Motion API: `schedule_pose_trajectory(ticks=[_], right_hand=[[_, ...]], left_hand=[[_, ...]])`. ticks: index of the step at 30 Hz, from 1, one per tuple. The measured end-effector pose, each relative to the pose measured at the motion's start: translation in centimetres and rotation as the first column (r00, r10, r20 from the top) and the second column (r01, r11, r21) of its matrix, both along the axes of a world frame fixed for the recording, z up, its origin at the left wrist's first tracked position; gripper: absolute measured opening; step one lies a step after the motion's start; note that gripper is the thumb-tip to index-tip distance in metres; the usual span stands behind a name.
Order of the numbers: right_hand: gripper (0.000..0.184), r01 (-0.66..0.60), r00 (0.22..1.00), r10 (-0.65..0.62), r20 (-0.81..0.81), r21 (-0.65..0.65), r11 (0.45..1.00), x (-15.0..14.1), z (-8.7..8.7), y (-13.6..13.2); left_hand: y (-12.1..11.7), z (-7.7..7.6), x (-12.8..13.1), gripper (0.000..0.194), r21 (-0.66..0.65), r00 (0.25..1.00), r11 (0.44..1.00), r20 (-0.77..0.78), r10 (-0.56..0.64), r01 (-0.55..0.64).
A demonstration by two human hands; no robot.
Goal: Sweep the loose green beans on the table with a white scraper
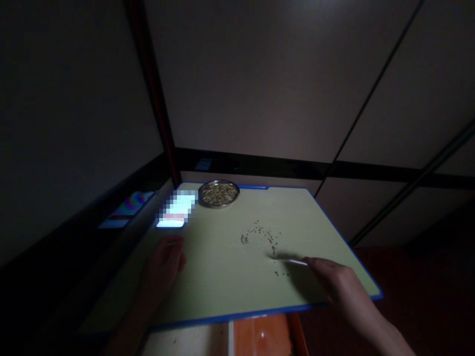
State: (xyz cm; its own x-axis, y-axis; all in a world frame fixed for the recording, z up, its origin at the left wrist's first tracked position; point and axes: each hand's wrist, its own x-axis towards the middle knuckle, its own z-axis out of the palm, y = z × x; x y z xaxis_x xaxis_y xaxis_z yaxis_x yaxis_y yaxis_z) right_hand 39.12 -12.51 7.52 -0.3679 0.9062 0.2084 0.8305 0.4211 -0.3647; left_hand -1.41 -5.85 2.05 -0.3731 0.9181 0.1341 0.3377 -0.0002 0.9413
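My right hand [334,277] pinches a thin, pale stick-like tool [298,262] whose far end points left, low over the board; the exact kind of tool does not show. Near its tip lie small dark grains or seeds [272,242], scattered in a loose arc with a few strays below. My left hand [166,262] is curled at the board's left side, just below a glowing screen. Whether anything sits inside its fingers is hidden. Toward the back, a round metal plate [200,198] holds many greenish and pale grains.
A pale yellow-green board [215,282] with a blue edge forms the work surface. The lit, pixelated screen [178,210] lies at its left edge. Dark panelled walls [245,89] rise behind and to the left. An orange surface [261,338] shows below the board's front edge.
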Motion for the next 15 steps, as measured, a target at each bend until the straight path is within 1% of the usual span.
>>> schedule_pose_trajectory(ticks=[7, 10, 15], right_hand=[[0.045, -0.029, 0.999, 0.029, -0.016, -0.013, 0.999, 0.2, 0.4, -1.1], [0.044, -0.002, 1.0, 0.002, -0.012, -0.009, 1.0, 0.5, 0.5, -1.3], [0.044, 0.029, 0.999, -0.029, -0.016, -0.008, 1.0, 0.0, 0.4, -1.2]], left_hand=[[-0.2, 0.3, 0.1, 0.029, -0.006, 1.0, 1.0, -0.019, -0.005, 0.005], [-0.2, 0.4, 0.2, 0.028, -0.001, 1.0, 1.0, -0.006, 0.001, -0.001], [-0.3, 0.6, 0.3, 0.026, -0.003, 0.999, 1.0, -0.046, -0.007, 0.006]])
